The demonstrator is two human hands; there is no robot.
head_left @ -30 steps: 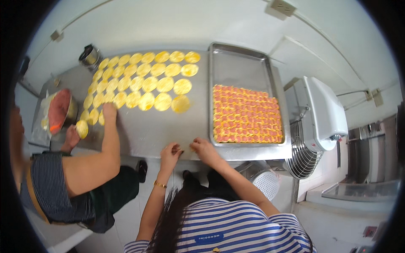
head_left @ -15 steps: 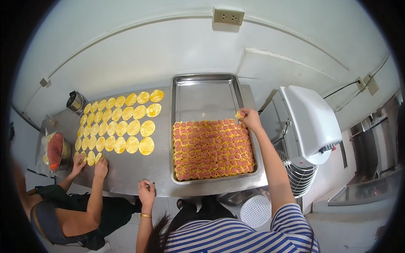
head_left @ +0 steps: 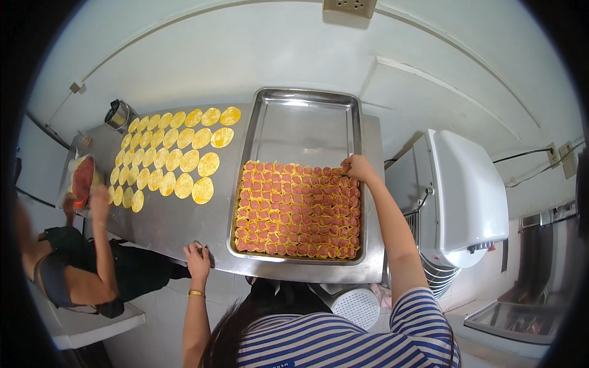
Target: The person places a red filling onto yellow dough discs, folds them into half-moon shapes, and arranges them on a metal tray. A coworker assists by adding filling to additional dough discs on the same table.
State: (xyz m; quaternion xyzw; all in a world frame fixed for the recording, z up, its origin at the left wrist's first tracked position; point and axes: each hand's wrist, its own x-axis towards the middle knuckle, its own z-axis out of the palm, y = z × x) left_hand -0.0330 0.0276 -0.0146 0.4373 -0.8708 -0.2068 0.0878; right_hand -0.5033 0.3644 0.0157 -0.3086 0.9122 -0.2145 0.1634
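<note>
A deep metal tray (head_left: 305, 89) holds rows of small open-topped dumplings (head_left: 294, 211), each a yellow wrapper around pink meat filling. My right hand (head_left: 357, 167) reaches to the right end of the farthest row, its fingers pinched on a dumpling there that they mostly hide. At the table's front edge, left of the tray, my left hand (head_left: 197, 259) rests with loosely bent fingers apart and nothing visible in them. Flat round yellow wrappers (head_left: 173, 161) lie in rows on the steel table (head_left: 161, 226) to the left.
A co-worker's hand (head_left: 99, 205), smeared by motion, is beside a bowl of pink filling (head_left: 83, 178) at the far left. A metal container (head_left: 118, 115) stands at the back left. Right of the table is a white mixer (head_left: 469, 196); a perforated stool (head_left: 356, 308) stands below.
My right hand has brought a dumpling from above the tray's right side down to the end of the farthest row. The co-worker's hands have gone from the wrappers to the filling bowl.
</note>
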